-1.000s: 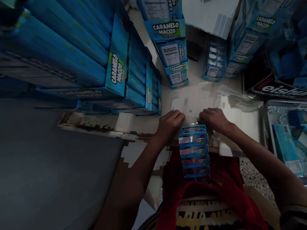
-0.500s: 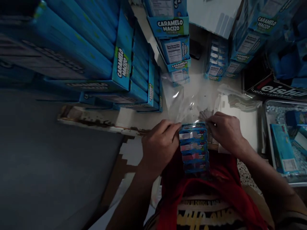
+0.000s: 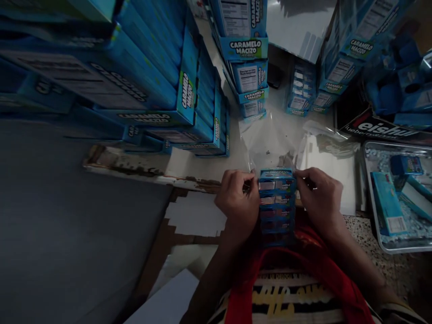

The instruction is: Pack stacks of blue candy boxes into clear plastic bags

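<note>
A row of small blue candy boxes [image 3: 276, 199] rests against my front at the table edge, inside or against a clear plastic bag [image 3: 270, 143]. The bag's loose, see-through end spreads over the table beyond the boxes. My left hand [image 3: 238, 195] is closed, thumb and finger pinching the bag's edge at the boxes' upper left corner. At the opposite corner, my right hand [image 3: 320, 194] pinches the bag's other side. Exactly how far the film reaches around the boxes is hard to see in the dim light.
Tall stacks of filled blue display boxes [image 3: 151, 96] crowd the left. More stacked display boxes [image 3: 249, 67] stand ahead, with others [image 3: 340, 67] at the back right. A black carton [image 3: 378, 123] and a clear tray [image 3: 381, 245] with blue boxes and small pale pieces lie right.
My right hand has let the gathered film spread and now pinches it close to the boxes' corner. Both hands and the boxes sit slightly differently in view; the bag looks flatter.
</note>
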`<act>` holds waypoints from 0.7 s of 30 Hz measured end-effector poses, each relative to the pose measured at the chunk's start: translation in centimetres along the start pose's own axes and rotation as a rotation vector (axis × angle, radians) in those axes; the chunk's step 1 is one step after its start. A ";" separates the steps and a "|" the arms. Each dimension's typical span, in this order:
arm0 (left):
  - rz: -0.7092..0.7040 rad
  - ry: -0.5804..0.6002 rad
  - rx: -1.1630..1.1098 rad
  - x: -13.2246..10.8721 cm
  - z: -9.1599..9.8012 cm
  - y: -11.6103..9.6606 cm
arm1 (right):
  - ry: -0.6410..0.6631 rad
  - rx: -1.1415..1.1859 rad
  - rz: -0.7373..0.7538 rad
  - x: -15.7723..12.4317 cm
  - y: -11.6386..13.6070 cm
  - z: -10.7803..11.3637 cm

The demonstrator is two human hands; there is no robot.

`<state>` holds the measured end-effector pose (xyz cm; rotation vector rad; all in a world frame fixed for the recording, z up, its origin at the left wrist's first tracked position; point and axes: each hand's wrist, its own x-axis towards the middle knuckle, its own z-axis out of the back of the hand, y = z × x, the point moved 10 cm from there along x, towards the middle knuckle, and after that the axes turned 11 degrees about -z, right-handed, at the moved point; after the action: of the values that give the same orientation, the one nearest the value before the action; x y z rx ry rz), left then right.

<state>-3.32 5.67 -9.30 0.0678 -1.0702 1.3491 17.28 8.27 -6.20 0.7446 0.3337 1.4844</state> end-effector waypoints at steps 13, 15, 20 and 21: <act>-0.194 -0.160 0.027 -2.6 1.9 -1.0 | -0.110 -0.071 0.420 -4.9 0.5 0.4; -0.286 -0.224 0.004 -4.2 1.9 -0.9 | -0.124 -0.013 0.416 -4.9 -0.4 0.0; -0.139 -0.233 0.013 -6.0 -0.3 2.9 | -0.147 0.092 0.281 -4.0 -2.6 -1.8; -0.049 -0.226 0.006 -6.0 -1.0 4.0 | -0.144 0.091 0.239 -3.7 -2.9 -2.2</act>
<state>-5.06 3.01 -15.81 0.2547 -1.2456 1.3221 17.85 5.49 -10.53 0.9856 0.2085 1.6364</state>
